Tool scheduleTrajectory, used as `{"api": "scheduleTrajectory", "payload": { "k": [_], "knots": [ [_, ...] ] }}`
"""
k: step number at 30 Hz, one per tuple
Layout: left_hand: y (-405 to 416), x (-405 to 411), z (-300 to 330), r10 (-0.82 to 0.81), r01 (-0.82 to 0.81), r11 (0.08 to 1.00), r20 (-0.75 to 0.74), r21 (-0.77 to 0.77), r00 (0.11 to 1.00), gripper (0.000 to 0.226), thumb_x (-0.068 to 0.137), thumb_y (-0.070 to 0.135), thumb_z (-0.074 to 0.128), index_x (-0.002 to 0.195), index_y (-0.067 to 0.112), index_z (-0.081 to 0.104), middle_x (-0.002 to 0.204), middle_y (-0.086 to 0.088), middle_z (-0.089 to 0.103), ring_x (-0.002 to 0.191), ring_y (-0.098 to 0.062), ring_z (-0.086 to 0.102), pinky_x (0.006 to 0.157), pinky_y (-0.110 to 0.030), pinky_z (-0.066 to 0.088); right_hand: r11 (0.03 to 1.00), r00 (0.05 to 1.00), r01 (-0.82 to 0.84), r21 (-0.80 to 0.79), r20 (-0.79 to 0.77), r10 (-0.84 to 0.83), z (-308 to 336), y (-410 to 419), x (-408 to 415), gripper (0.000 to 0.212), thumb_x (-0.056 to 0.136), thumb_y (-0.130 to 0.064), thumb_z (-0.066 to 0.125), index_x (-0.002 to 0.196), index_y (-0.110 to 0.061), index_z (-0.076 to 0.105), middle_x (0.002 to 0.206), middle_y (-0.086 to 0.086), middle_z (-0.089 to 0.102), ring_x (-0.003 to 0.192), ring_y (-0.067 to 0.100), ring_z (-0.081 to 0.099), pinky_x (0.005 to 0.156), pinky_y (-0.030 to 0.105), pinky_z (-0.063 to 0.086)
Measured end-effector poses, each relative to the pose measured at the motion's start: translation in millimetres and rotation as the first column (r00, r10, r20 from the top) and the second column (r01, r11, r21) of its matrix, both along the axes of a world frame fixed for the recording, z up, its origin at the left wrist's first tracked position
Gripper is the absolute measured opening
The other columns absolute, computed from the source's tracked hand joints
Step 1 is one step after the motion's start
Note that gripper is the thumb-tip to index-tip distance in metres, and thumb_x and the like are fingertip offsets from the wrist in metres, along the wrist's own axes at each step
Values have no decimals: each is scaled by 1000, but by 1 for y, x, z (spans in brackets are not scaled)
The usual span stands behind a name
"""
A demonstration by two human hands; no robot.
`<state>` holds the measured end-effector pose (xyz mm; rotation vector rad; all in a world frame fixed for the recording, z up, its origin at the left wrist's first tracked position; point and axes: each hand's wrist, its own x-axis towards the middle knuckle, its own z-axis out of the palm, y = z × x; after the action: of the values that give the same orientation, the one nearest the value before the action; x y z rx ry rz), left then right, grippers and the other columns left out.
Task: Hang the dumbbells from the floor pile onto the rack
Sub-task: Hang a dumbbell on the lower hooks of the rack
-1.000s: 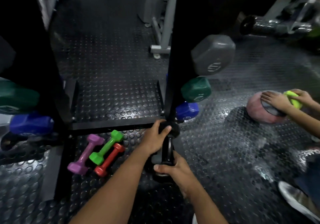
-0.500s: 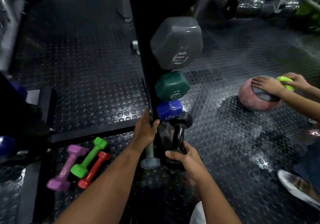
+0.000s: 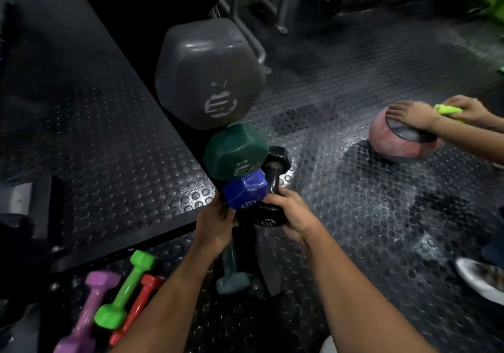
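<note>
Right hand [image 3: 293, 216] grips the black dumbbell [image 3: 272, 189] at its near head, fingers wrapped round it, bar pointing away, just right of the blue dumbbell [image 3: 245, 191] on the rack [image 3: 188, 140]. Left hand [image 3: 215, 224] is at the rack post just left of the blue one; fingers hidden, can't tell what it holds. A grey-blue dumbbell [image 3: 233, 276] shows just below that hand. Above blue on the rack: green dumbbell [image 3: 234, 151], then large grey dumbbell [image 3: 207, 74]. Floor pile well left and below blue: purple [image 3: 87, 311], lime [image 3: 125, 290] and red [image 3: 136, 306] dumbbells side by side.
</note>
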<state>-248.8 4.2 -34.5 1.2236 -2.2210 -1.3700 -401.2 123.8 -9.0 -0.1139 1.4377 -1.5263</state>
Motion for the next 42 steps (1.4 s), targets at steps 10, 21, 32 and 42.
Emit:
{"api": "scheduleTrajectory", "payload": {
  "k": [10, 21, 32, 42],
  "knots": [
    [2, -2, 3, 16, -9, 985, -40, 174, 999, 46, 87, -20, 50, 112, 13, 67, 77, 15, 67, 50, 4, 58, 47, -9, 39, 973, 973, -230, 23, -16, 230, -25, -31, -38, 96, 69, -17, 92, 153, -10, 47, 166, -8, 25, 121, 32, 68, 93, 51, 60],
    [8, -3, 6, 79, -68, 984, -60, 164, 995, 51, 83, -19, 50, 124, 9, 66, 95, 1, 70, 84, -19, 66, 63, -12, 42, 879, 631, -384, 281, -615, 472, -5, -35, -10, 120, 62, -30, 97, 154, -56, 25, 166, -13, 26, 143, 14, 46, 116, 23, 42],
    [0, 1, -4, 69, -45, 971, -97, 235, 993, 55, 83, -14, 54, 118, 26, 71, 87, 0, 78, 73, -13, 69, 71, -41, 58, 964, 812, -137, 229, -531, 242, 21, -64, -39, 61, 89, 11, 48, 139, -25, 51, 127, 5, 67, 101, 18, 71, 83, 40, 61],
    [4, -3, -6, 89, -45, 959, -148, 281, 985, 42, 87, -24, 56, 111, 8, 67, 81, 10, 72, 63, 8, 60, 58, -8, 47, 948, 625, -67, 312, -727, 284, 22, -103, -58, 38, 98, -26, 68, 135, -33, 68, 121, -3, 76, 104, 13, 69, 98, 29, 53]
  ]
}}
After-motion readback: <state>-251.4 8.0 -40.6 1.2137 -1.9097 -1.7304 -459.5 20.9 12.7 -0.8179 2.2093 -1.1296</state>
